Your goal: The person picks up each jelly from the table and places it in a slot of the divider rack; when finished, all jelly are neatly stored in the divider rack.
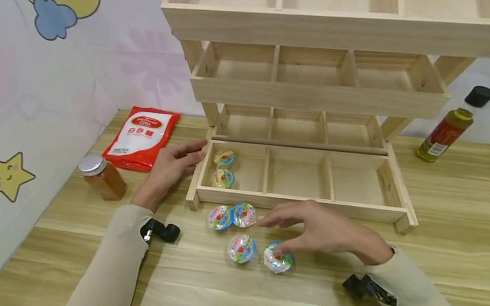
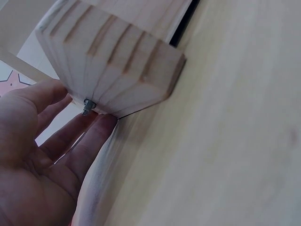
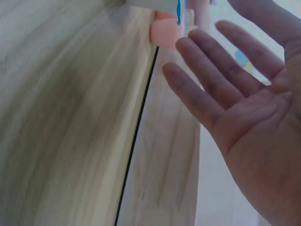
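Observation:
My left hand (image 1: 172, 166) touches the left end of the wooden rack's bottom tray (image 1: 266, 199). In the left wrist view its fingertips rest against the wooden end piece (image 2: 113, 61), beside a small bolt (image 2: 88, 106). My right hand (image 1: 317, 229) hovers in front of the tray with fingers spread and nothing in its grasp. Its thumb overlaps a jelly cup (image 1: 278, 263) in the head view. Nearby on the table lie more jelly cups with printed lids, one (image 1: 242, 249) beside it and a pair (image 1: 220, 217) close to the tray. Two jelly cups (image 1: 224, 158) sit in the tray's left compartment.
The rack's upper tiers (image 1: 345, 28) overhang the bottom tray. Left of it are a red-and-white sugar bag (image 1: 141, 137) and a silver-lidded jar (image 1: 104, 180). A dark-capped oil bottle (image 1: 448, 131) stands at the back right. Printed cloth (image 1: 114, 31) hangs behind the table (image 1: 209, 300).

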### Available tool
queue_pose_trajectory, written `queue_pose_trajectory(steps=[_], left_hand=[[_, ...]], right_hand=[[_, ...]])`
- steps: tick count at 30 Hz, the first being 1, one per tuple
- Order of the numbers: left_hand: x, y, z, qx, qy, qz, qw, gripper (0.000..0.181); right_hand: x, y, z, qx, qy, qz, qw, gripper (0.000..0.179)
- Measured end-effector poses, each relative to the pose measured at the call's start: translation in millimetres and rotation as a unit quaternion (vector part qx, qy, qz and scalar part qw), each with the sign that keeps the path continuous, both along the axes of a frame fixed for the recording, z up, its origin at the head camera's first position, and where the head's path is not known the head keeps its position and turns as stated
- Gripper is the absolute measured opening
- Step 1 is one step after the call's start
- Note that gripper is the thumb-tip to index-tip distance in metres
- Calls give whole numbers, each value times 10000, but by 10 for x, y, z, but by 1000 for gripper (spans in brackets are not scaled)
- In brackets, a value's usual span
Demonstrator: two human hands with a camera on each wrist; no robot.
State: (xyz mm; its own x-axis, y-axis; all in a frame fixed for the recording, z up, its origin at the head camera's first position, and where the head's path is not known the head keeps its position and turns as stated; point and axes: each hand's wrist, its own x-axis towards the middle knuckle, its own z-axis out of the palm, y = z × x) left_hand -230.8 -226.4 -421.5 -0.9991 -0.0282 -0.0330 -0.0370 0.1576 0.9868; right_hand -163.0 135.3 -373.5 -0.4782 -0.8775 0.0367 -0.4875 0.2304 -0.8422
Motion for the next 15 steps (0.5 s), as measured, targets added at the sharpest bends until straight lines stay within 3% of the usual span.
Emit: queue_pose_trajectory(steps=[8,15], left_hand=[[0,17,15,-30,26,-13,10000,43],[6,13,20,-65,-30,7,10000,44]], right_hand=[[-15,60,17,520,-72,193,9984,50],[-13,28,-35,553,-597,474,9956,50]])
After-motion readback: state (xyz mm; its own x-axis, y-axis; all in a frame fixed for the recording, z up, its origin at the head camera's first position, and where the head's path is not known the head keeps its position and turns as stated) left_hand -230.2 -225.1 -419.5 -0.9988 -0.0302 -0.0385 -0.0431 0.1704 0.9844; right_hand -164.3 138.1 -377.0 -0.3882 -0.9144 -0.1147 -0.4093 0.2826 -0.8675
